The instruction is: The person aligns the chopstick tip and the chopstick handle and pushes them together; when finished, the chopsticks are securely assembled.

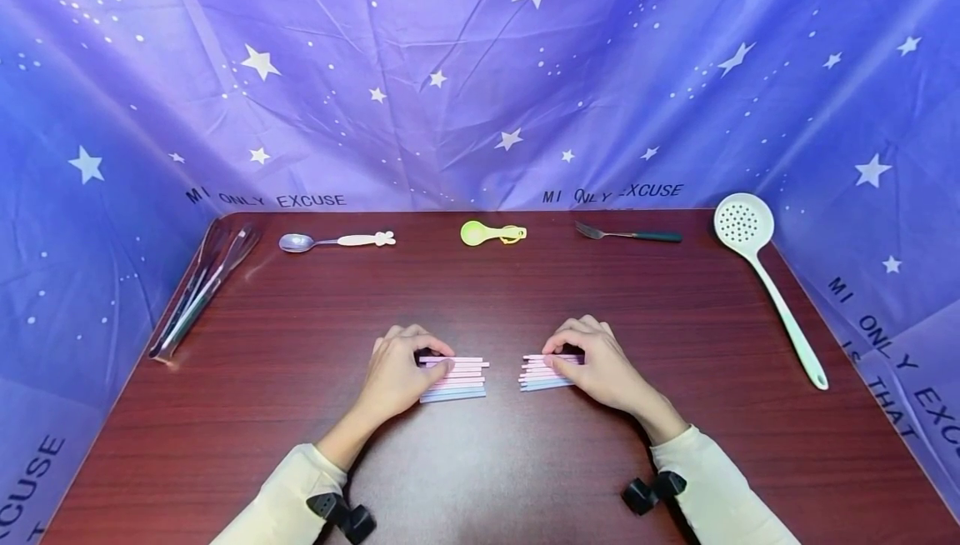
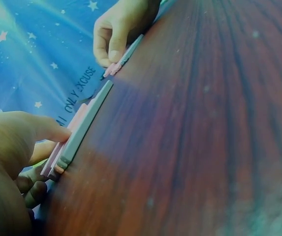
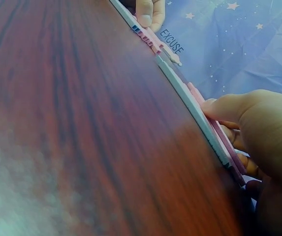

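"While your left hand [image 1: 401, 366] pinches a flat row of thin pink, lilac and pale blue sticks [image 1: 468, 377] between thumb and forefinger, your right hand [image 1: 596, 368] pinches a second row of similar thin sticks [image 1: 536, 372] the same way. Both rows sit mid-desk, well in from the left and right edges, with bare dark red wood-grain desk [image 1: 480, 470] between their inner ends."

"What could go wrong for you?"

"Uneven pressure, I'd judge. Your thumbs reach toward the lilac far side, so the near blue sticks might slip or roll toward the desk's near edge if you squeeze or lift. Your left row's inner end is also ragged; a jutting stick could catch."

"Which of your cameras adds what?"

"Your head view alone shows the pale green perforated skimmer [image 1: 763, 270] whole by the right edge, and the dark-handled metal fork [image 1: 630, 235] near the far edge. Your right wrist view faces the left row's stepped ends; your left wrist view shows fingers curled below your left thumb, hidden from above. I can't tell whether either row is clear of the desk."
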The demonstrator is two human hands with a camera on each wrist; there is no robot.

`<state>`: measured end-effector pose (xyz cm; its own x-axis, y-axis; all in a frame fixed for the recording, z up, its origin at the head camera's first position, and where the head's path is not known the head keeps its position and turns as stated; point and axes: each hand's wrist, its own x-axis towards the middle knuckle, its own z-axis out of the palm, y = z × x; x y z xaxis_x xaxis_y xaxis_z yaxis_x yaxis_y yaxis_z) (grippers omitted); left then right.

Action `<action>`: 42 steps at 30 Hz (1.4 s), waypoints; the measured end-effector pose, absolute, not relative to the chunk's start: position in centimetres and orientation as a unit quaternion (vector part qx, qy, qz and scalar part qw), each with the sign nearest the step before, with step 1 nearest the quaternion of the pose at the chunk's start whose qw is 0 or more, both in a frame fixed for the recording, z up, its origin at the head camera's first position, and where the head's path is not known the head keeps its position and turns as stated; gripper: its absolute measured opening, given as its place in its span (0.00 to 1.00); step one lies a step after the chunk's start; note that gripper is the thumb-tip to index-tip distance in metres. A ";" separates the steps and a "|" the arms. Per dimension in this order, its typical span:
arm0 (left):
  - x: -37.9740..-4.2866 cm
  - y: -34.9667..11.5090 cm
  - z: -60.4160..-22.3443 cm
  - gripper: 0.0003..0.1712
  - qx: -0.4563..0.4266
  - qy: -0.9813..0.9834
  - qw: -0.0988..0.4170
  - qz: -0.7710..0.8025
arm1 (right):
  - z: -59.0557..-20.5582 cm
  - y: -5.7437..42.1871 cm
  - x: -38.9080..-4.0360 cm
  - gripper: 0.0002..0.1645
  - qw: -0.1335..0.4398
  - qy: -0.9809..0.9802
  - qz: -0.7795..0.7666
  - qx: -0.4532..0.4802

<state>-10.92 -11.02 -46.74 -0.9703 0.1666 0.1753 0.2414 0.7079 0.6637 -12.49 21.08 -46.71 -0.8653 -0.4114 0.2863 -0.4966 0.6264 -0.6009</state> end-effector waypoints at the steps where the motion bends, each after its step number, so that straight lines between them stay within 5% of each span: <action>1: -10.9 -11.0 -46.8 0.05 -0.111 -0.922 0.051 -0.366 | -46.8 21.1 -12.5 0.08 0.061 -0.899 0.352 0.253; 17: -11.6 -10.9 -44.8 0.05 -0.140 -0.896 0.091 -0.412 | -44.5 20.7 -13.1 0.08 0.085 -0.874 0.395 0.269; 42: -11.4 -9.7 -43.9 0.04 -0.154 -0.873 0.068 -0.458 | -43.3 17.5 -12.7 0.07 0.071 -0.848 0.445 0.280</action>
